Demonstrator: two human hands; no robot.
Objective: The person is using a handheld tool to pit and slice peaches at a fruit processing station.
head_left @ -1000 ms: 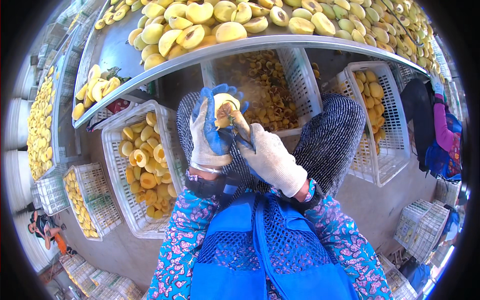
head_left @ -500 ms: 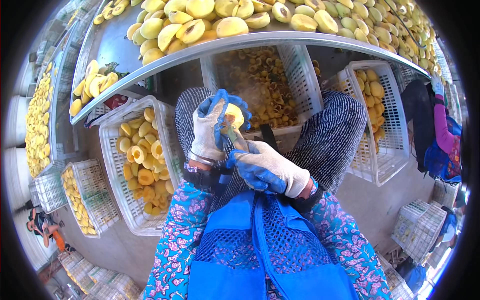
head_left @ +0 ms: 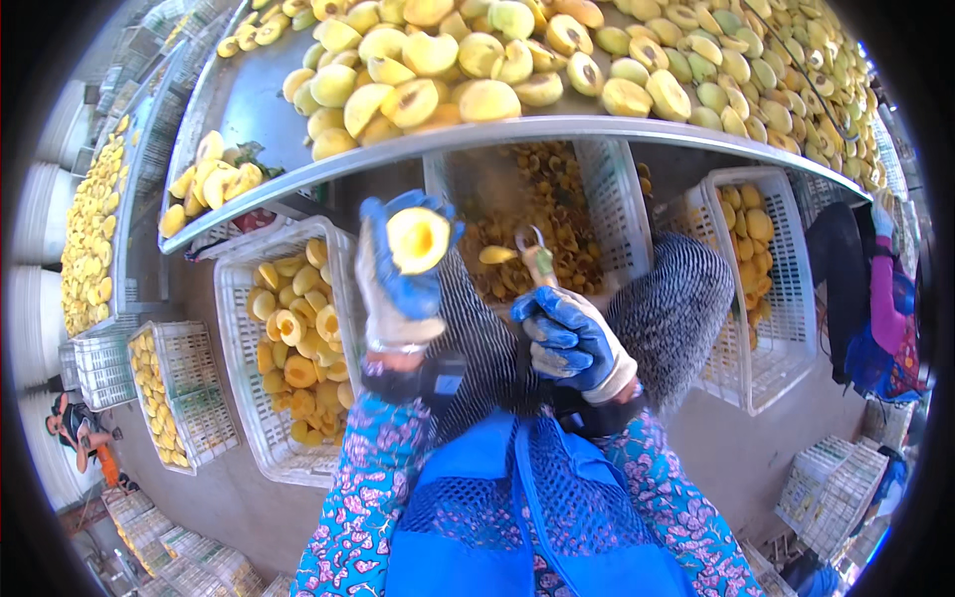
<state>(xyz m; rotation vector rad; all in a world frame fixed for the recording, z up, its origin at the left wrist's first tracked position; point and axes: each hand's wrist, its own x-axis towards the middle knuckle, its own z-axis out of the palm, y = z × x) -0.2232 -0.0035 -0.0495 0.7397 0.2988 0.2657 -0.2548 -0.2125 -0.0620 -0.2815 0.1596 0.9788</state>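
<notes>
In my gloved left hand, raised in front of my left knee, is a yellow peach half. Its cut face is turned up and shows a hollow with no pit. My gloved right hand is wrapped round the handle of a pitting tool, whose curved metal loop points away from me. Beside the loop, a small yellow-brown piece shows above a white crate of pits and scraps between my knees. Whether that piece is in the air or resting cannot be made out.
A metal table heaped with peach halves spans the far side. White crates of halves stand at my left and right. A co-worker in a purple sleeve sits at the far right.
My hands have moved apart. The left one turned the peach half face up, its hollow now without the brown centre. The right one drew the tool back from the fruit.
</notes>
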